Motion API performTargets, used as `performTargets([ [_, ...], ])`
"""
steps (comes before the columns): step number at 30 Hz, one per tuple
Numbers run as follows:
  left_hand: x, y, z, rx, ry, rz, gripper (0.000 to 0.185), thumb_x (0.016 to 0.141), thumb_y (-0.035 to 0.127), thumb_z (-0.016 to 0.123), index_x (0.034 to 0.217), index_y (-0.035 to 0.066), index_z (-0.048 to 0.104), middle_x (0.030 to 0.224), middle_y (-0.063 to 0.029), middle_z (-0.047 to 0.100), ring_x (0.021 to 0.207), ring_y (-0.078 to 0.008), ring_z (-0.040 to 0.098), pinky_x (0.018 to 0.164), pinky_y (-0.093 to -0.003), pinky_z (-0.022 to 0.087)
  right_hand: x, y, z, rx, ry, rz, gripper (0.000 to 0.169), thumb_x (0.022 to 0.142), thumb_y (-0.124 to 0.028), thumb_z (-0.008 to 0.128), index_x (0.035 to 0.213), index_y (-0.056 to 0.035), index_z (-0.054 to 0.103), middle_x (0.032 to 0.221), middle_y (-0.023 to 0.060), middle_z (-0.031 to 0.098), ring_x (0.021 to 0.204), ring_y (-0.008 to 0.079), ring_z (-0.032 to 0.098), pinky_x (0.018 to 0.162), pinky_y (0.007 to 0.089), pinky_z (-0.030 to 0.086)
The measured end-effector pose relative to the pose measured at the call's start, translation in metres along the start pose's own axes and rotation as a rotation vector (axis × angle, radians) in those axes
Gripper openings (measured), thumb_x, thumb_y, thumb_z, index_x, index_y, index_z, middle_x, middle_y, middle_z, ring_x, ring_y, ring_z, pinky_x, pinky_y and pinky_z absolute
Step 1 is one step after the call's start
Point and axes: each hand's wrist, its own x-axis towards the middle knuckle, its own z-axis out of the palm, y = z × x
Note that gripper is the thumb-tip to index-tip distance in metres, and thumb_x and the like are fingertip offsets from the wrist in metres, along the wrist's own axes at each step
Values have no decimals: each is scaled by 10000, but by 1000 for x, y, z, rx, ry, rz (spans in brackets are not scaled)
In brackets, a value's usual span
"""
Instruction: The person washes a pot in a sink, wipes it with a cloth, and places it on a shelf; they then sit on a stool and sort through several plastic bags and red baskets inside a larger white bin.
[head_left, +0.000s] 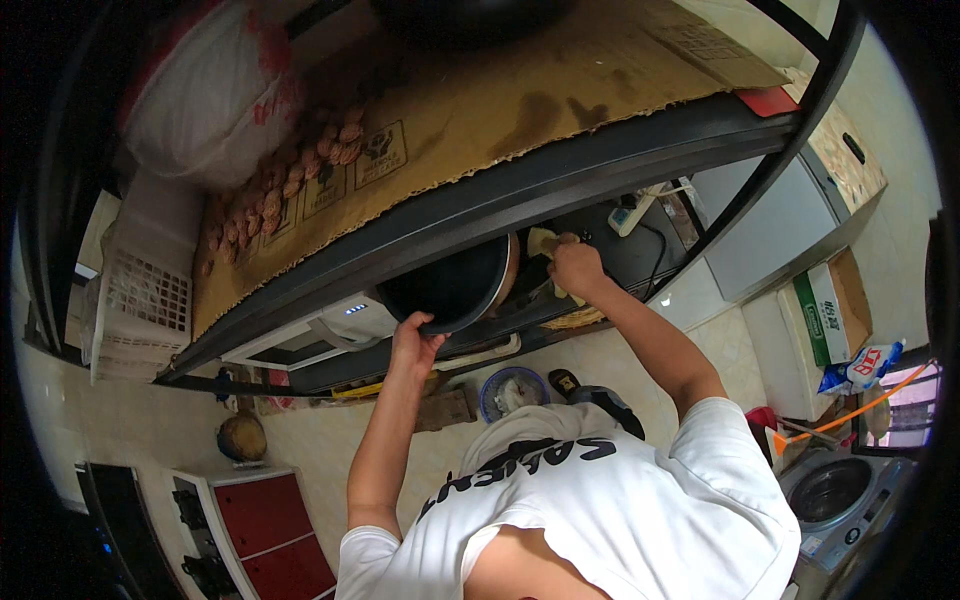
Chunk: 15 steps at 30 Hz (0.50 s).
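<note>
My left hand grips the near rim of a deep pot with a dark interior and a coppery outer wall. The pot is tilted on its side under the upper shelf's edge, which hides its far part. To the right of the pot, my right hand is closed on a pale yellow cloth. Part of the cloth hangs below the fist, over the dark lower shelf. Shadow hides what lies just behind the cloth.
Cardboard covers the upper shelf, with walnuts and a white plastic basket at left. A microwave oven stands left of the pot. At right lies a power strip with cords. A blue-rimmed bin is on the floor.
</note>
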Motion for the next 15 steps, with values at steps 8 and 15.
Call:
performTargets([
  [8, 41, 4, 13, 101, -28, 49, 229, 831, 117, 481, 972, -59, 441, 845, -194, 558, 610, -262, 599, 469, -260, 539, -65, 24, 38, 999, 136, -177, 358, 697, -61, 556, 1044, -77, 641, 982, 127, 627, 879, 227, 597, 769, 307, 462],
  [15, 69, 14, 45, 209, 28, -25, 218, 881, 149, 445, 1047, 8, 437, 948, -214, 543, 694, -300, 612, 552, -309, 565, -115, 67, 78, 1246, 246, 61, 408, 687, -14, 512, 1084, -28, 607, 962, 76, 623, 855, 154, 572, 768, 266, 440],
])
